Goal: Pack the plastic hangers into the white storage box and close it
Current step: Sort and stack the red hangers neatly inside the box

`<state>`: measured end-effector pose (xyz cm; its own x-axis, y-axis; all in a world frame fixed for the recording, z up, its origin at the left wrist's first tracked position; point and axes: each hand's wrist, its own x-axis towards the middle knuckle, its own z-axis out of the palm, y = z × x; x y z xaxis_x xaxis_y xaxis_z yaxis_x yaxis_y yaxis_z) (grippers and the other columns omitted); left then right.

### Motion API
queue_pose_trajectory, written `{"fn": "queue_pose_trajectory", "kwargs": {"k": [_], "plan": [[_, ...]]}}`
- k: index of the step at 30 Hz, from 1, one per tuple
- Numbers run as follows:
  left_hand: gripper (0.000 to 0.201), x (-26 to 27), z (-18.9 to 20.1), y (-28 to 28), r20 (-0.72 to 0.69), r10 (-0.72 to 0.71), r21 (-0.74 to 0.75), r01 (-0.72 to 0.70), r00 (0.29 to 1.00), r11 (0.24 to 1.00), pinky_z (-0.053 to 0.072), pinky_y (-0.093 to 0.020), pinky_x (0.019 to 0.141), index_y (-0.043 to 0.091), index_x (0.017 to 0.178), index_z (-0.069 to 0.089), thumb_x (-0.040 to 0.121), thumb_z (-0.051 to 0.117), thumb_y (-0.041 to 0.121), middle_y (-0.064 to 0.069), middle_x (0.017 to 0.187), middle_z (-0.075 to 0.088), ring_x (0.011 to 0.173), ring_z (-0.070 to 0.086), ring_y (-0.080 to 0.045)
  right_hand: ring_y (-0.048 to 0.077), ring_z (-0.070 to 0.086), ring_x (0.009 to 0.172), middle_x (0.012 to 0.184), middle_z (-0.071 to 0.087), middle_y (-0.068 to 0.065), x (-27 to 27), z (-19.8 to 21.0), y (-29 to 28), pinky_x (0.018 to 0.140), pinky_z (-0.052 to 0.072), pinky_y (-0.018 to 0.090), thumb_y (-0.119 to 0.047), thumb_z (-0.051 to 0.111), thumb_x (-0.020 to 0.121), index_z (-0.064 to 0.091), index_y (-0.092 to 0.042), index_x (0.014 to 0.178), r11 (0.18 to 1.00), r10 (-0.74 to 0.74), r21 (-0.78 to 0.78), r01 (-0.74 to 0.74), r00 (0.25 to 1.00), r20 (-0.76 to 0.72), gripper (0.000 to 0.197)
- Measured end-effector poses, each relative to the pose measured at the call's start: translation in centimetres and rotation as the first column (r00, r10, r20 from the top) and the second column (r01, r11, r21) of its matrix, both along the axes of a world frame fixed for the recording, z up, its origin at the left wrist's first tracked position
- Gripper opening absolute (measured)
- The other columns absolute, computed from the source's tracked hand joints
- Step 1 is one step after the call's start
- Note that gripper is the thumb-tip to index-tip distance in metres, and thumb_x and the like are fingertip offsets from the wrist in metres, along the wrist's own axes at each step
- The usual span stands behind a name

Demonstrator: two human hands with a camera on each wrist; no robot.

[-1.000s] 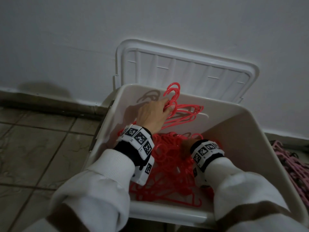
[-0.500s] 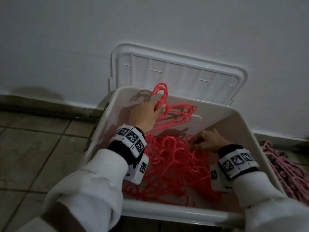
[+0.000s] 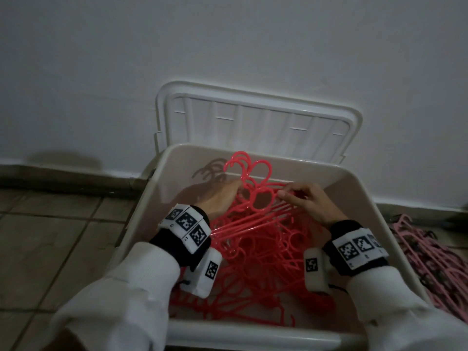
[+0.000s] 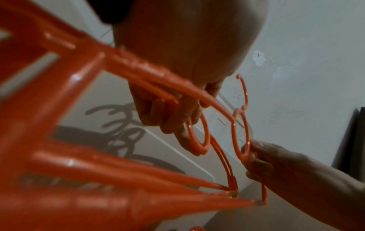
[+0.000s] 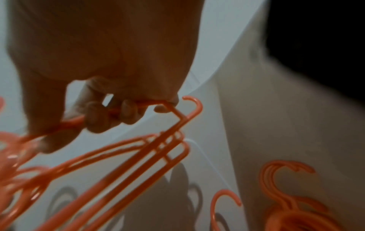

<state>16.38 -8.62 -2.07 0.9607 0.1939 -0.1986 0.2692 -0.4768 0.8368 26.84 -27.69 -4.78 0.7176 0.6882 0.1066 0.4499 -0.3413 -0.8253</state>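
Hangers of red plastic fill the white storage box on the tiled floor, a loose tangle lying nearest the person's white sleeves. Farther in, the left hand has its fingers curled round the necks of a lifted bunch, whose hooks rise against the box's back wall. The right hand, just beside it, pinches one hanger's shoulder bar. Beyond the box, its lid leans upright against the wall. Pink hangers lie on the floor to the right.
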Motion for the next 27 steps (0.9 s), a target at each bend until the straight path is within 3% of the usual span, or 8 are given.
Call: {"fn": "queue_pose_trajectory", "kwargs": {"k": [3,6,10,14,18,21,24,27], "plan": [[0.029,0.4,-0.7,-0.2,-0.014,-0.037,-0.175,0.034,0.999,0.984,0.033,-0.023,0.061,0.023,0.064,0.049,0.092,0.044,0.027,0.016,0.05,0.047,0.052,0.04,-0.005,-0.001,0.051,0.062,0.067,0.062,-0.006,-0.1,-0.6,0.5,0.063,0.039,0.015,-0.027,0.066,0.081,0.063,-0.02,0.071,0.999,-0.021,0.027,0.019,0.998,0.056,0.012],[0.005,0.8,-0.9,-0.1,0.009,-0.15,-0.071,0.15,0.989,0.986,0.034,-0.023,0.069,0.031,0.089,0.056,0.086,0.056,0.027,0.015,0.073,0.055,0.069,0.051,-0.006,0.001,0.047,0.057,0.065,0.055,-0.008,-0.5,-1.3,1.2,0.057,0.038,0.015,-0.016,0.075,0.076,0.054,-0.018,0.074,0.995,-0.077,0.071,0.066,0.985,0.157,0.021],[0.028,1.3,-1.9,0.2,-0.017,-0.17,0.033,0.17,0.985,0.985,0.045,-0.033,0.084,0.02,0.116,0.051,0.088,0.057,0.02,0.002,0.105,0.062,0.094,0.058,-0.017,0.017,0.056,0.068,0.071,0.057,0.004,-0.6,-1.4,1.3,0.064,0.046,0.028,-0.017,0.079,0.072,0.046,-0.022,0.077,0.985,-0.143,0.126,0.118,0.966,0.214,0.034],[0.034,1.4,-2.4,0.4,0.006,-0.151,0.158,0.148,0.989,0.976,0.039,-0.034,0.099,0.02,0.124,0.049,0.092,0.054,0.03,0.001,0.123,0.057,0.115,0.052,-0.02,0.004,0.051,0.073,0.079,0.054,-0.009,-0.3,-1.1,1.0,0.068,0.041,0.009,-0.018,0.083,0.066,0.052,-0.013,0.091,0.991,-0.117,0.095,0.092,0.947,0.3,0.039],[0.013,1.3,-2.5,0.6,0.051,-0.162,0.277,0.142,0.986,0.95,0.028,-0.039,0.106,0.033,0.108,0.047,0.096,0.046,0.036,0.007,0.112,0.053,0.123,0.047,-0.019,0.005,0.054,0.076,0.082,0.064,-0.003,-0.3,-1.7,1.1,0.072,0.043,0.02,-0.028,0.078,0.069,0.065,-0.012,0.089,0.988,-0.141,0.023,0.15,0.857,0.496,0.028],[0.033,1.5,-2.8,0.7,0.03,-0.163,0.368,0.14,0.986,0.919,0.017,-0.043,0.108,0.026,0.124,0.051,0.097,0.041,0.042,0.006,0.135,0.049,0.134,0.034,-0.017,0.006,0.048,0.075,0.08,0.058,-0.004,-0.3,-2.2,1.2,0.07,0.037,0.018,-0.026,0.076,0.07,0.062,-0.013,0.085,0.976,-0.194,0.024,0.218,0.809,0.556,0.024],[0.037,1.8,-3.0,0.7,0.056,-0.13,0.382,0.099,0.99,0.919,0.023,-0.033,0.098,0.022,0.123,0.054,0.096,0.042,0.044,0.003,0.133,0.051,0.13,0.04,-0.017,0.005,0.041,0.076,0.082,0.05,-0.006,-0.6,-1.8,1.4,0.07,0.034,0.018,-0.022,0.076,0.069,0.056,-0.012,0.086,0.96,-0.26,0.069,0.271,0.775,0.577,0.028],[0.039,1.8,-3.4,0.7,0.053,-0.141,0.374,0.111,0.989,0.921,0.023,-0.031,0.093,0.019,0.12,0.057,0.095,0.043,0.046,0.002,0.127,0.056,0.125,0.045,-0.019,0.014,0.042,0.086,0.087,0.056,-0.002,-1.2,-1.3,1.7,0.08,0.029,0.034,-0.047,0.059,0.067,0.059,-0.019,0.089,0.905,-0.245,-0.025,0.425,0.568,0.786,0.035]]}}
